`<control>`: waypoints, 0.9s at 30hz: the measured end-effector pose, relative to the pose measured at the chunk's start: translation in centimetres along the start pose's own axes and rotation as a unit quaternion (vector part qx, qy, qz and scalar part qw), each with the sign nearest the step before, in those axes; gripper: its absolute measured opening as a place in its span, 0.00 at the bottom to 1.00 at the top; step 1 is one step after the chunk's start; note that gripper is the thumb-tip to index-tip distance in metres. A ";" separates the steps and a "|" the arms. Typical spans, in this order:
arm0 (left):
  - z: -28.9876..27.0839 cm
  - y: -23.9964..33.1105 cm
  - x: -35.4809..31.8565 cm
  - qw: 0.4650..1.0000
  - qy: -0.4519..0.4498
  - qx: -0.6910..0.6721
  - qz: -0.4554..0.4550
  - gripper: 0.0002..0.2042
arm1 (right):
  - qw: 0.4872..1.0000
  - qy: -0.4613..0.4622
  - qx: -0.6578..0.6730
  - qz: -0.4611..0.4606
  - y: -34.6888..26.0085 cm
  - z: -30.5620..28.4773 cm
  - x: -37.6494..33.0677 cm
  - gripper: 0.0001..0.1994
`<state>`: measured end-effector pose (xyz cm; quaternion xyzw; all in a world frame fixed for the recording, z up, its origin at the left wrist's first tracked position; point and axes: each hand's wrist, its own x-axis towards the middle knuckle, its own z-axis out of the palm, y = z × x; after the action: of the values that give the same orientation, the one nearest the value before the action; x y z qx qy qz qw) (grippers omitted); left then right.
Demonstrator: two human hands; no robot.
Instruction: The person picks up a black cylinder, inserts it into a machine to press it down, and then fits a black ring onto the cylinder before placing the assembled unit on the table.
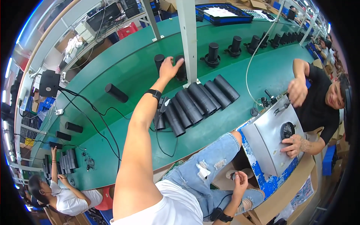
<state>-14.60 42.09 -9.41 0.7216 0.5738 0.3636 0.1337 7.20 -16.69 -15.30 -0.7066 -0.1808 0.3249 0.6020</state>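
Observation:
My left hand [171, 69] reaches out over the green conveyor, thumb and fingers apart. It is between two upright black cylinders, the left one [159, 60] beside its fingers and the right one [181, 71] partly behind its thumb; whether it touches either I cannot tell. Low over my lap, my right hand [240, 183] is closed in a pinch. Something small and greyish shows at its fingertips, too small to name. Below my left forearm, a row of black cylinders [195, 103] lies side by side on the green bench. Both my wrists wear black bands.
A white post [188, 41] rises just right of my left hand. Black cylinders with ring bases [212, 54] line the conveyor. Black cables [101, 120] cross the bench. At right a co-worker handles a grey metal fixture [275, 137]; another person [67, 195] sits at left.

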 end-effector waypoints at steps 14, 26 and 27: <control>-5.8 -5.4 1.1 0.965 -0.021 0.240 0.100 0.11 | 0.999 0.009 0.020 0.048 0.2 -0.2 0.0 0.12; -15.8 14.1 -14.2 0.855 -0.336 -0.233 0.317 0.04 | 0.984 -0.125 0.110 -0.063 -11.3 7.2 0.7 0.14; -14.5 16.7 -16.6 0.812 -0.416 -0.269 0.308 0.05 | 0.967 -0.203 0.145 -0.057 -11.6 8.6 1.2 0.19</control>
<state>-13.56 18.40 4.79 0.8780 0.0903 0.1910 0.4294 3.83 -7.14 -4.96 -0.5192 -0.2905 0.4493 0.6665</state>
